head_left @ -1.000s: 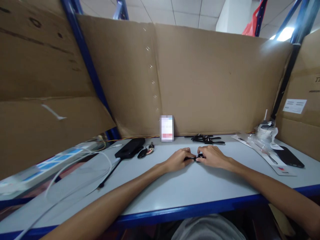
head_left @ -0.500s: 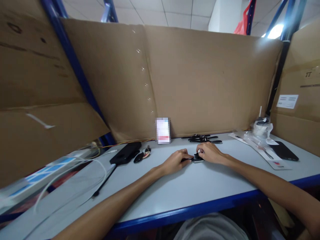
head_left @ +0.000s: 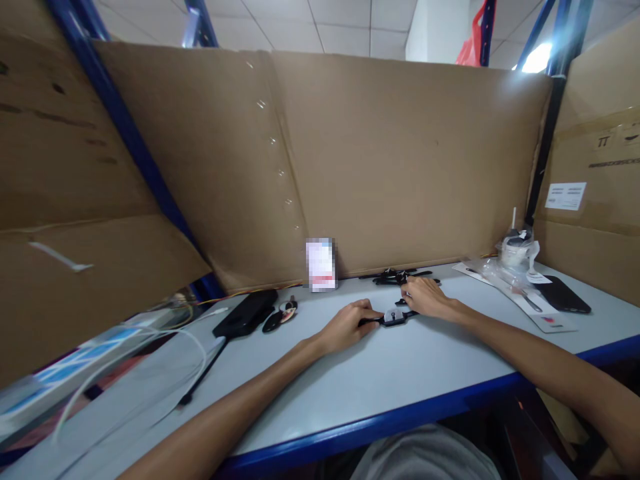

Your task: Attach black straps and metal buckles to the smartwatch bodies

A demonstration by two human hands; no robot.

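A black spokeshave (head_left: 395, 323) lies on the grey table, with a pale metal blade (head_left: 390, 314) showing at its middle. My left hand (head_left: 351, 323) is closed round its left handle. Just above the right handle, my right hand (head_left: 427, 297) is pinched on a small black piece (head_left: 401, 303), which sticks out to the left of the fingers. That piece is apart from the blade; its exact shape is too small to make out. Several more black spokeshaves (head_left: 387, 275) lie in a group behind my right hand.
A lit phone (head_left: 321, 265), blurred out, leans on the cardboard back wall. Left stand a black case (head_left: 246, 313), keys (head_left: 273, 321), cables and a power strip (head_left: 75, 363). Right are plastic-wrapped packaging (head_left: 530, 303), a white container (head_left: 516, 252) and a dark phone (head_left: 565, 295).
My right hand has lifted off the spokeshave's middle and shifted right with the small black piece, uncovering the blade. My left hand stays on the handle. The view has turned slightly.
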